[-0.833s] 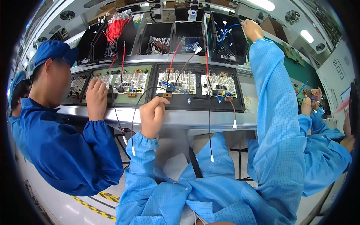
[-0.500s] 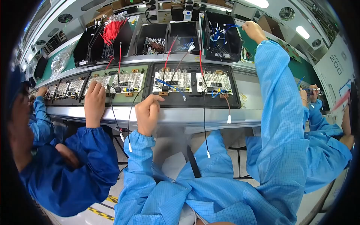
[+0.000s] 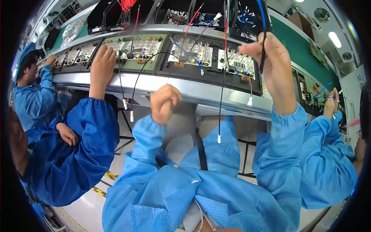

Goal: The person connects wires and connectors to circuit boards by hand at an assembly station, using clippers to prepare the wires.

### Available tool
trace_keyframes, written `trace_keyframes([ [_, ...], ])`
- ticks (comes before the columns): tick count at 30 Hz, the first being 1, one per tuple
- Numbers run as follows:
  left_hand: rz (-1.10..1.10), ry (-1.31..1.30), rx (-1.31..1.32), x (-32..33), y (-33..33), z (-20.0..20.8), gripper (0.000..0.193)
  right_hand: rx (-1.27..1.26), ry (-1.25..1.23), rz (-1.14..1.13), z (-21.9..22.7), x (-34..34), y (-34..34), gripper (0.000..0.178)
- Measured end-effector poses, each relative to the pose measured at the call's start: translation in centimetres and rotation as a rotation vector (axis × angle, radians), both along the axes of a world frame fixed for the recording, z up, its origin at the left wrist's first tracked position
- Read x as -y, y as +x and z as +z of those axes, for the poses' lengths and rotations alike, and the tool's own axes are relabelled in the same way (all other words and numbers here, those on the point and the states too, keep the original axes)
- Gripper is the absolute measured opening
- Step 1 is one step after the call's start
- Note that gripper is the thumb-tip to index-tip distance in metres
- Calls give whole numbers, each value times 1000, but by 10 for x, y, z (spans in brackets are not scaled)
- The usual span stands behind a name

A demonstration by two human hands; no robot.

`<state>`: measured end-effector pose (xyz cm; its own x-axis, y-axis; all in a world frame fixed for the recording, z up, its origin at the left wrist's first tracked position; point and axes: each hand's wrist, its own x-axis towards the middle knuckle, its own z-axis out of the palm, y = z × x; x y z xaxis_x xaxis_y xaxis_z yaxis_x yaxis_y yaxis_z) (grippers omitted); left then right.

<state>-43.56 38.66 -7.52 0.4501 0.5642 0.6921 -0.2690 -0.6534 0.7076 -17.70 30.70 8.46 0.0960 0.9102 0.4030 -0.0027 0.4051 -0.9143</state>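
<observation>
Raised over the right end of the board frame, my right hand [image 3: 275, 67] pinches a wire [image 3: 263, 23], blue above the fingers and black below them. My left hand [image 3: 165, 101] is curled closed just in front of the metal table edge, with nothing seen in it. Beyond the hands, white circuit boards [image 3: 199, 55] with clear upright parts and small displays sit in a dark frame [image 3: 166, 70]. Red, black, brown and blue leads run from them. A black lead with a white connector [image 3: 219, 139] hangs over the edge, and a brown lead's white connector [image 3: 249, 101] hangs near my right hand.
Black bins [image 3: 176, 11] of wires stand behind the boards. At left, a co-worker's hand [image 3: 103, 62] in a dark blue sleeve rests by a green board carrier [image 3: 151, 47]. Another co-worker's hands [image 3: 331, 102] hold wires at right. The metal table edge [image 3: 201, 91] crosses in front.
My right hand has come back from the right-hand bin toward me, bringing the wire. My left hand stays closed near the table edge. The view has shifted, with the bins now higher in it.
</observation>
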Motion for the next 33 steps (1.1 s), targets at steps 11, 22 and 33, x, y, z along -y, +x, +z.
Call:
trace_keyframes([
  [11, 78, -98, 296, 55, 47, 85, 34, 864, 220, -25, 12, 19, -52, 14],
  [22, 121, -212, 605, 32, 63, 80, 12, 837, 474, -136, 1, -6, -53, 9],
  [33, 539, -35, 58, -12, 36, 49, 7, 58, 451, -683, -35, -37, 123, 15],
])
